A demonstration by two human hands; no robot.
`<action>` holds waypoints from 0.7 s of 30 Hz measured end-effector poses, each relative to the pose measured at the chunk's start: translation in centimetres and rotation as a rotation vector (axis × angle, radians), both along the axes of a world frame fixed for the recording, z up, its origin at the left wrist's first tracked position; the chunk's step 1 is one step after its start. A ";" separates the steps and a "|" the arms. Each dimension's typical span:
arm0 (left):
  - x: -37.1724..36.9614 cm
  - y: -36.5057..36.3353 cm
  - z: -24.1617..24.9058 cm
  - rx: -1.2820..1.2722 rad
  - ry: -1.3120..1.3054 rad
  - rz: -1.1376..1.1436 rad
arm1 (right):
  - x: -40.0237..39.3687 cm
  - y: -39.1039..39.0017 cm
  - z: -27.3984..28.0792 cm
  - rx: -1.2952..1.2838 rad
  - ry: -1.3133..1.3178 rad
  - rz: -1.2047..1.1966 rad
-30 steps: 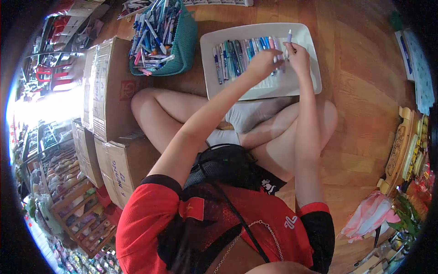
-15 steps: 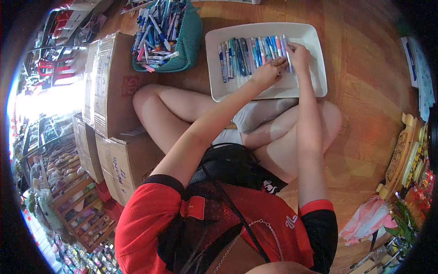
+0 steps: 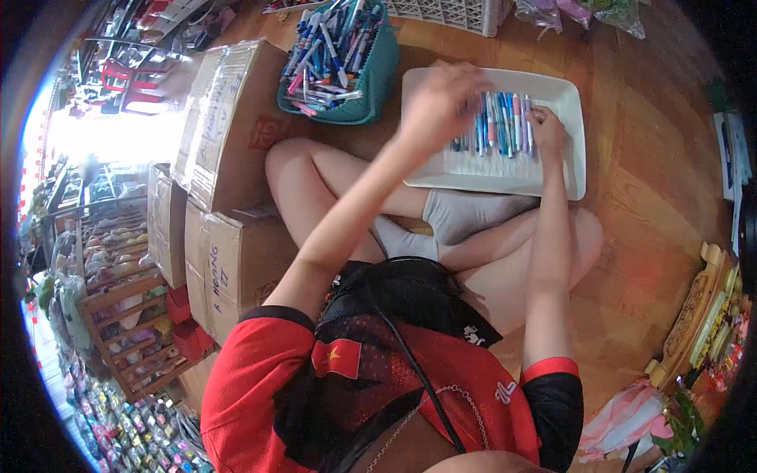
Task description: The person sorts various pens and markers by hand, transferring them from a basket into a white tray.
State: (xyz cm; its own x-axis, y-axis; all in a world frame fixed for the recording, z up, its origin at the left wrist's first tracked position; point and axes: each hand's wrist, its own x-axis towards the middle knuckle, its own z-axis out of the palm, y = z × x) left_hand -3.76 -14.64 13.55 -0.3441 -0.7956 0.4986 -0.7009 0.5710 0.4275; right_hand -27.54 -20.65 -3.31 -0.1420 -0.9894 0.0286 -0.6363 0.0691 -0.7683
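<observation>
The pens [image 3: 502, 124] are laid side by side in a row in the white tray [image 3: 573, 150], mostly lengthwise between its far and near edges; blue, pink, teal, white and pale purple barrels can be seen. The right end of the row is set a little in from the tray's right edge, while its left end is hidden by the left hand [image 3: 448, 98]. That hand is held above the left part of the tray, towards the far edge, and is blurred by motion; whether its fingers are spread or pressed together, or whether anything is held in them, cannot be told. By the right hand [image 3: 544, 128], reached in from the near right corner, the far part of the rightmost pen is met with bent fingers drawn close to one another; whether it is pinched or only touched cannot be told.

The tray is placed on the wooden floor [image 3: 639, 181], just beyond the crossed legs and the grey socks [image 3: 477, 217]. To the left of its far left corner, a teal basket [image 3: 381, 75] is heaped with loose pens [image 3: 335, 49] lying at many angles. Cardboard boxes [image 3: 236, 118] are stacked at the left of the legs, and a white crate [image 3: 461, 14] is seen on the floor beyond the tray and basket.
</observation>
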 end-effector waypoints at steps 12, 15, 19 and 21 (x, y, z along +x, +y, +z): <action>13.9 -4.6 3.0 0.316 -0.508 0.877 | -0.2 0.1 1.6 0.035 0.259 -0.060; 13.2 -5.0 3.0 0.321 -0.575 0.899 | -0.5 0.0 1.1 -0.010 0.254 -0.068; 13.5 -5.9 2.5 0.322 -0.664 0.864 | -0.1 0.2 2.2 0.031 0.207 -0.090; 14.2 -6.2 2.1 0.337 -0.653 0.843 | 0.0 0.4 2.7 0.046 0.210 -0.094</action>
